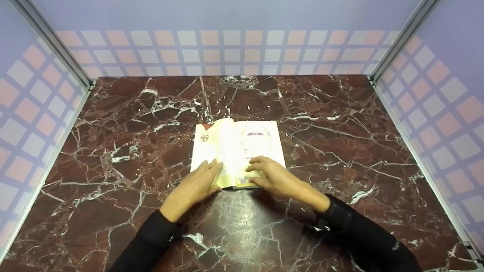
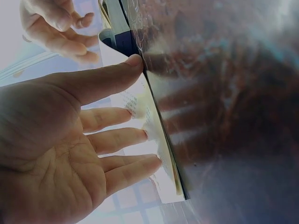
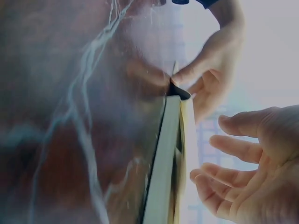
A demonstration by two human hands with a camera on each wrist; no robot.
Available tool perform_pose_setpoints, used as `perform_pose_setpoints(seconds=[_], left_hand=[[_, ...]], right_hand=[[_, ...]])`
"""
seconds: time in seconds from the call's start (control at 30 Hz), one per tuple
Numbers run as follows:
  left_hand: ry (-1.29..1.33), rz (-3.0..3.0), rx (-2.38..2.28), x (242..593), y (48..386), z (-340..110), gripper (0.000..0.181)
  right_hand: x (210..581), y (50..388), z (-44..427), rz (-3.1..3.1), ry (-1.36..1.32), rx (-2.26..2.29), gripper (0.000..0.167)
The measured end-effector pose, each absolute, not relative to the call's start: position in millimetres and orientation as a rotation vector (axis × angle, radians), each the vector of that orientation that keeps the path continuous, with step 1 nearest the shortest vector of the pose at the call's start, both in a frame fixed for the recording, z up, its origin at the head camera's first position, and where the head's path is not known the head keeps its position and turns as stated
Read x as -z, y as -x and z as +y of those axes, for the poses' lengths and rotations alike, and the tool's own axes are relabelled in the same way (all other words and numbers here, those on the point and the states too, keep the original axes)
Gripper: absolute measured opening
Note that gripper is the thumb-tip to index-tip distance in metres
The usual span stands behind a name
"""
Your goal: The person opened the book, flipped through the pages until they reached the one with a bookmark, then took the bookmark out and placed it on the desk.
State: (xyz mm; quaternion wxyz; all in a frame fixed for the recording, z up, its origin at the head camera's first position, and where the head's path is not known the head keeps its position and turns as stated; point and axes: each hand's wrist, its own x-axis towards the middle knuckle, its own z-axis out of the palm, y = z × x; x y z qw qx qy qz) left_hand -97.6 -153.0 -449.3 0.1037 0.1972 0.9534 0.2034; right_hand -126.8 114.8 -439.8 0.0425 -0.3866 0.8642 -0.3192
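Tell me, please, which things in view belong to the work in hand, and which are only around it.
Part of the work:
- open book
- left hand, touching the book
- right hand, over the book

Only around it:
- marbled table
- checked walls
- metal corner posts

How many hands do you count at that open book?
2. The left hand touches the left page of the open book; the right hand is over the lower right page. None appear hidden.
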Motion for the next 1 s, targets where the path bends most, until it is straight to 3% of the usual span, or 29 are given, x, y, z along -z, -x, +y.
perform_pose_setpoints(seconds=[0.63,1.0], left_hand=[[-0.543,2.791,-0.614,448,99,-154,0.072],[-0.548,2.790,-0.602,447,99,-153,0.072]], right_hand=[[429,124,179,2.770,1.032,0.965,0.041],[431,119,196,2.901,0.951,0.725,0.052]])
